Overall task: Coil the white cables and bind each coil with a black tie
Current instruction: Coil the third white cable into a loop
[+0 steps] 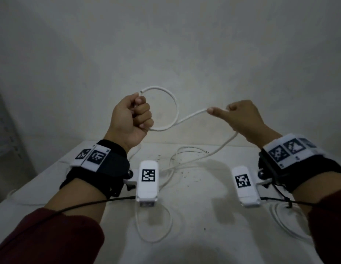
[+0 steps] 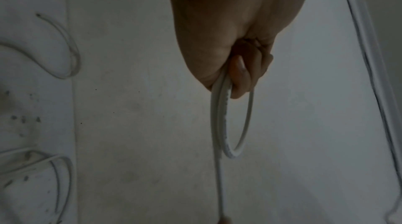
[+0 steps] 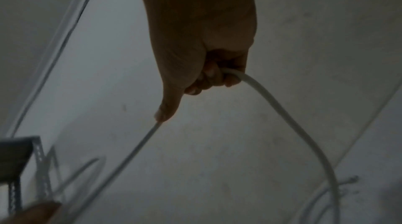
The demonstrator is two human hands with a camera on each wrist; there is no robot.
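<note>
Head view: left hand (image 1: 132,119) fisted round white cable (image 1: 174,111), one loop formed; right hand (image 1: 240,119) pinched run further right, slack trailing to tabletop (image 1: 204,216). Cable light, springy; grip at crossing.

White table (image 1: 213,216), loose white cables (image 1: 152,225), dark specks (image 1: 184,174)

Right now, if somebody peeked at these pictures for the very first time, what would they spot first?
Probably the white cable, curled into one round loop in the air above the table. The left hand grips that loop in a fist, and the right hand holds the cable farther along, thumb stretched out on it. More loose white cables lie on the table below.
</note>
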